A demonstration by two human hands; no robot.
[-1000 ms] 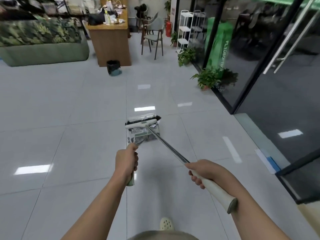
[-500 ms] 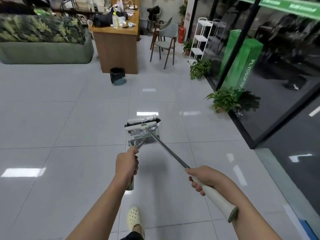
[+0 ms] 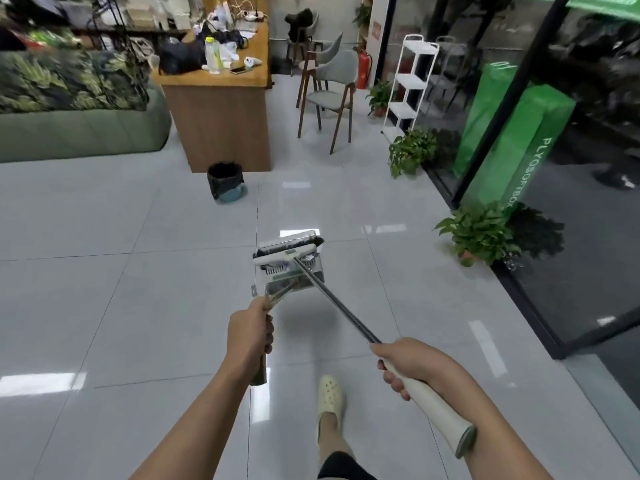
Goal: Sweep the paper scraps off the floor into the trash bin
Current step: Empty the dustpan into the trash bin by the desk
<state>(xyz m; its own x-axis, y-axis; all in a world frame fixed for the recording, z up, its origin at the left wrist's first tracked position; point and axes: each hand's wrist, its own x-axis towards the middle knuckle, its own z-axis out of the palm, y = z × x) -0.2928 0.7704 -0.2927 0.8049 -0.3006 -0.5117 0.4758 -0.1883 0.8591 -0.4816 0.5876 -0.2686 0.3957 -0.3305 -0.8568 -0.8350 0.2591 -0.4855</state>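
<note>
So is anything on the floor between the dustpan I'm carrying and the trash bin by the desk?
Nothing visible does. The dustpan is held out ahead, and only bare floor tiles lie between it and the trash bin beside the wooden desk.

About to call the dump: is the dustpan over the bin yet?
No. The dustpan is held above bare floor, well short of the bin beside the desk.

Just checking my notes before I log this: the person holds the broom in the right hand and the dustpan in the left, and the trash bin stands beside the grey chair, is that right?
Not quite: the head view shows the trash bin in front of the wooden desk, apart from the grey chair. The right hand does hold the broom, and the left hand the dustpan.
</note>
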